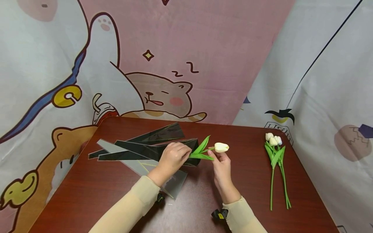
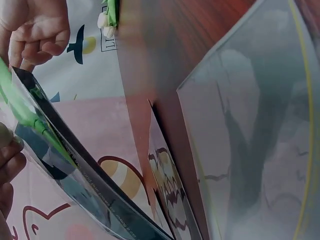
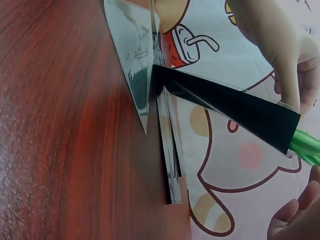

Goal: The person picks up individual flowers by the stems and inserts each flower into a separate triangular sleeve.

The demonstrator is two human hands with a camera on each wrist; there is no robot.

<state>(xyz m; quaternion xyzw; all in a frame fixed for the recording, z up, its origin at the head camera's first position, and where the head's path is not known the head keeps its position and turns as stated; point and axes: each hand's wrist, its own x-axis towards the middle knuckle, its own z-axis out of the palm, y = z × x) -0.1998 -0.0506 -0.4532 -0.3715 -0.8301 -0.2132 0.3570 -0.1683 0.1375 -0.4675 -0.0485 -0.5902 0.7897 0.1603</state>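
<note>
A white tulip with green leaves lies level in the air, its lower part inside a black and clear flower sleeve. My left hand pinches the sleeve at its open end, around the tulip's leaves. Just below the bloom, the thumb and fingers of my right hand hold the tulip's stem. The stem inside the sleeve shows green through the clear side in the left wrist view; its lower end is hidden.
Several black and grey flower sleeves lie overlapped on the left of the dark red wooden table. More white tulips lie at the right, stems toward me. A cartoon-printed cloth hangs behind the table.
</note>
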